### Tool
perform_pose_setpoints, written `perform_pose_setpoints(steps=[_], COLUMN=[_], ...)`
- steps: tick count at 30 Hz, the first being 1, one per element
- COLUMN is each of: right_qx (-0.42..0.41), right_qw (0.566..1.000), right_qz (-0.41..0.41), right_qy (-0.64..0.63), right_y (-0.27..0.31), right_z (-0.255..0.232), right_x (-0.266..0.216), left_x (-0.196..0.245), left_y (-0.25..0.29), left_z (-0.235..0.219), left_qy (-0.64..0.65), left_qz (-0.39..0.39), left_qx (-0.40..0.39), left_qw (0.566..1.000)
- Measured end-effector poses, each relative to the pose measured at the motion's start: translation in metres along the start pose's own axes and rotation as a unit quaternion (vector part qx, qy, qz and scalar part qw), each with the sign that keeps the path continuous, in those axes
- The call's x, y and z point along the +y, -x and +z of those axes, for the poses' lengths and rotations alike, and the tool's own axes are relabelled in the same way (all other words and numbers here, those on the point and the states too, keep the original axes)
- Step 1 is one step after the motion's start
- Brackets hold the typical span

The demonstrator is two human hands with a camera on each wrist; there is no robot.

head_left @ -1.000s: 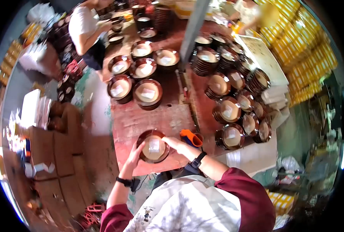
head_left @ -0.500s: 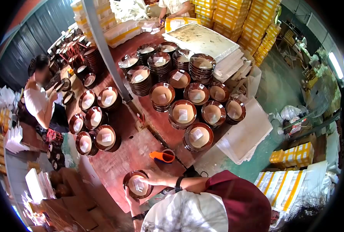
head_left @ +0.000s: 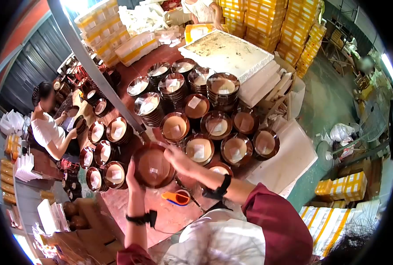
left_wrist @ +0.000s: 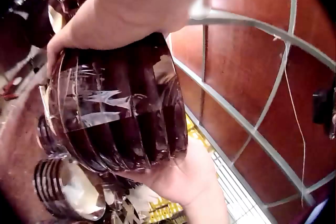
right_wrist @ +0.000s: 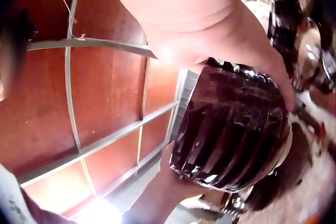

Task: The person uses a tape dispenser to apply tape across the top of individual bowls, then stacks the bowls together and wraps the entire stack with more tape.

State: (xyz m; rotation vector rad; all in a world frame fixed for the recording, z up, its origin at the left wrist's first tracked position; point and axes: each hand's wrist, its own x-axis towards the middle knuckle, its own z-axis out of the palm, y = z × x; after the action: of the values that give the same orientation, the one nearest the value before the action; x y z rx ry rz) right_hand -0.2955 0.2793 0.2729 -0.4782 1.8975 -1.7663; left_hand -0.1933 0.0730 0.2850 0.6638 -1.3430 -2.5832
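A stack of dark brown glazed bowls [head_left: 153, 166], wrapped in clear film, is held up over the red table [head_left: 123, 207]. Its top bowl has a tan inside with a small white label. My left hand [head_left: 137, 180] grips one side of the stack, and my right hand [head_left: 178, 161] grips the opposite side. In the left wrist view the nested rims of the stack [left_wrist: 123, 108] run as ridges under the shiny film. From the right wrist, the fingers [right_wrist: 268, 71] lie along the side of the stack [right_wrist: 231, 124].
Beyond my hands stand many wrapped bowl stacks [head_left: 199, 150], with another group [head_left: 114, 173] to the left. An orange, blue-edged object [head_left: 175, 197] lies on the table near me. A grey post [head_left: 88, 62] rises from the table. A person [head_left: 50, 128] handles bowls at left.
The bowl stack, low near the table's front edge before, is now higher and farther forward, between both hands. The head view has swung rightward since the first frame.
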Motion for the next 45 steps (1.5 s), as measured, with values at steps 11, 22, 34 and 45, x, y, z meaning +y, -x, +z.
perform_pose_setpoints(steps=[11,22,34,45], right_qx=[0.098,0.096,0.111,0.039], right_qw=[0.859,0.842,0.863,0.886], right_qz=[0.032,0.138,0.097,0.080], right_qy=[0.501,0.512,0.483,0.454], right_y=[-0.185,-0.229,-0.251,-0.259], right_z=[-0.247,-0.258,-0.280,-0.270], right_x=[-0.068,-0.089,-0.050,-0.056], left_x=[-0.052,-0.073,-0.131,-0.123], left_y=[-0.271,-0.312,-0.366,-0.350], left_z=[0.192,0.205,0.180,0.166], left_qy=[0.076,0.013,-0.124,-0.218], left_qz=[-0.090,-0.119,-0.040,-0.041], left_qx=[-0.169,-0.054,-0.066,-0.063], left_qw=[0.979,0.991,0.989,0.973])
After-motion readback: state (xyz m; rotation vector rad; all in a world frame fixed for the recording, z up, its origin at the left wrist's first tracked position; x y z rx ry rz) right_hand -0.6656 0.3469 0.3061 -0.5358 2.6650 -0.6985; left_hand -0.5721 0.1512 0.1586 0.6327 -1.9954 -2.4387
